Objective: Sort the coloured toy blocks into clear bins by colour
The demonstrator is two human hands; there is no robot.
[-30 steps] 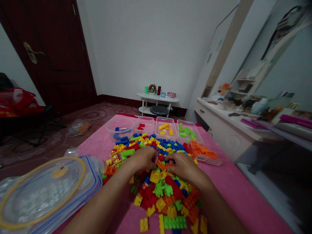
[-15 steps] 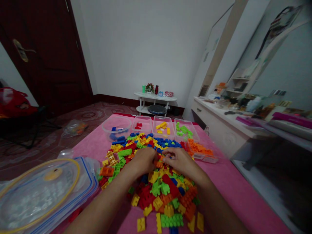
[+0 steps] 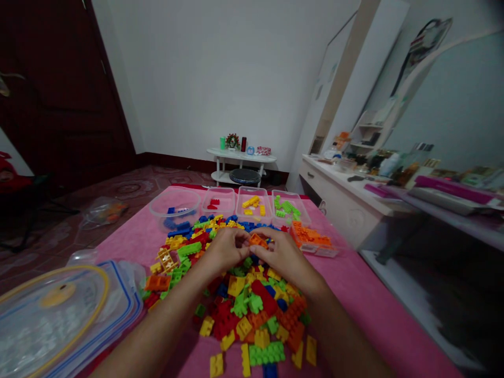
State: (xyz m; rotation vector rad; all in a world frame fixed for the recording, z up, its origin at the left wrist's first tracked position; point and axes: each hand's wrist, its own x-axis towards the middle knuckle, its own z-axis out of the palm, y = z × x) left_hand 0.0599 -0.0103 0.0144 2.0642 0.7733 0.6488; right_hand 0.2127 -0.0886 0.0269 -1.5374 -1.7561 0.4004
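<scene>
Both my hands are raised a little above a heap of mixed plastic bricks [image 3: 240,294] on a pink cloth [image 3: 366,304]. My left hand [image 3: 224,251] and my right hand [image 3: 281,254] meet over the heap, fingers pinched together on an orange brick [image 3: 258,241] held between them. Behind the heap stand several clear tubs: a round one with blue bricks [image 3: 175,207], then tubs with red [image 3: 218,201], yellow [image 3: 252,203] and green bricks [image 3: 289,206]. A tub of orange bricks [image 3: 311,239] lies just right of my right hand.
A clear box lid with a yellow ring and blue rim [image 3: 59,315] lies at the near left. A white dresser [image 3: 346,202] with clutter stands to the right. A small white side table [image 3: 240,160] stands by the far wall, a dark door [image 3: 59,105] at left.
My hands have lifted from the heap with an orange brick now pinched between them. The view has swung right, so the lid and door sit further left.
</scene>
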